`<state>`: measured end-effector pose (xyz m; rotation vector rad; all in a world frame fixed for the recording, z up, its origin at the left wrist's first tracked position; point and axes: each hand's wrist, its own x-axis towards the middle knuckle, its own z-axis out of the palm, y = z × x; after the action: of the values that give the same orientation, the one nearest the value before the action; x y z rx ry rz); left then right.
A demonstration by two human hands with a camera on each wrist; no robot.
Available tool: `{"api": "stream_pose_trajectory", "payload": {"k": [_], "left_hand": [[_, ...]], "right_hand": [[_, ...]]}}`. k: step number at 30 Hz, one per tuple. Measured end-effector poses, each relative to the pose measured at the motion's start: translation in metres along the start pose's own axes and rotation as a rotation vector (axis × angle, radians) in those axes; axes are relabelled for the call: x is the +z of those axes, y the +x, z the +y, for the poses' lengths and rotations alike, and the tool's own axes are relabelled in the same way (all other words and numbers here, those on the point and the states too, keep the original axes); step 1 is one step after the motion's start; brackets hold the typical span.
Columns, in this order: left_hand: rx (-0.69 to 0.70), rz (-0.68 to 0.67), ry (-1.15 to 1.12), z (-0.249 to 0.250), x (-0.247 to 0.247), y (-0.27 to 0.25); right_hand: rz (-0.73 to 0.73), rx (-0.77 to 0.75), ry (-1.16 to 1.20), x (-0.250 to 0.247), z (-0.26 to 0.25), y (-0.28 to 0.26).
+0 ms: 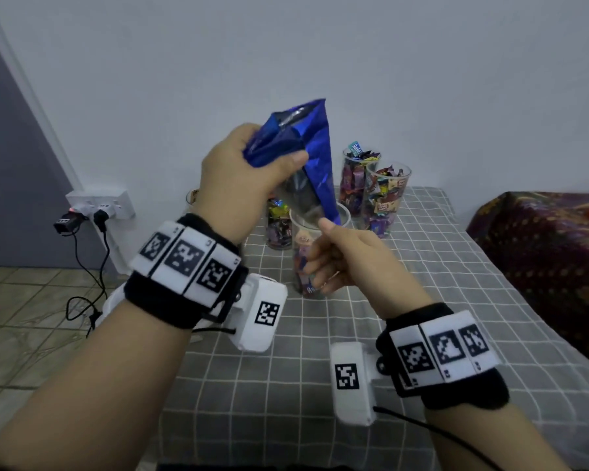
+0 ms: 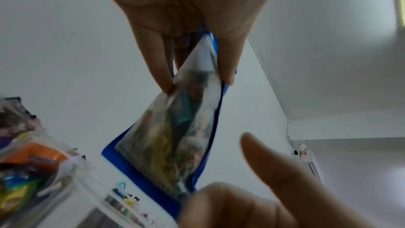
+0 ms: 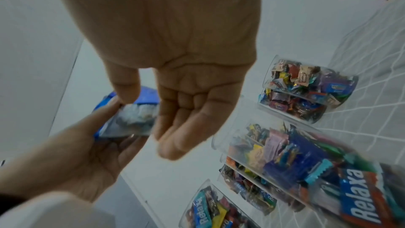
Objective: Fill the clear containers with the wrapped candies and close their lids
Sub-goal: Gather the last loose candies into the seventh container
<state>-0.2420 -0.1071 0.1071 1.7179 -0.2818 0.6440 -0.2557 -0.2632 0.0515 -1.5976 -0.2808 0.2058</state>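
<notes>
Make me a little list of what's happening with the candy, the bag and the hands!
left hand: grips the top of the blue bag, tipped over the front jar
right hand: pinches the bag's bottom corner
front jar: open, partly filled with candies
other jars: further back, full of wrapped candies, no lids on
lids: none in view
table: grey checked cloth

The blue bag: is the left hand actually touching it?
Touching. The head view shows the left hand gripping the blue bag at its bunched upper end, thumb pressed across the foil; the left wrist view shows fingers pinching it too.
</notes>
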Motion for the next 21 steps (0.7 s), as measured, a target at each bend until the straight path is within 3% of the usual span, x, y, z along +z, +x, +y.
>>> {"api": "stream_pose_trajectory", "payload": {"k": [5, 10, 17, 21], "left_hand": [[-0.100, 0.012, -0.196, -0.001, 0.021, 0.007], [-0.289, -0.132, -0.378, -0.017, 0.036, 0.010], [-0.374, -0.345, -0.113, -0.035, 0.040, 0.011], [-0.285, -0.296, 0.120, -0.043, 0.036, 0.016]], "right_hand": [[0.167, 0.039, 0.187, -0.003, -0.002, 0.019], [0.170, -0.149, 0.434, -0.018, -0.005, 0.028], [0.402, -0.269, 0.570, -0.036, -0.006, 0.047], [0.523, -0.253, 0.454, -0.044, -0.008, 0.055]]}}
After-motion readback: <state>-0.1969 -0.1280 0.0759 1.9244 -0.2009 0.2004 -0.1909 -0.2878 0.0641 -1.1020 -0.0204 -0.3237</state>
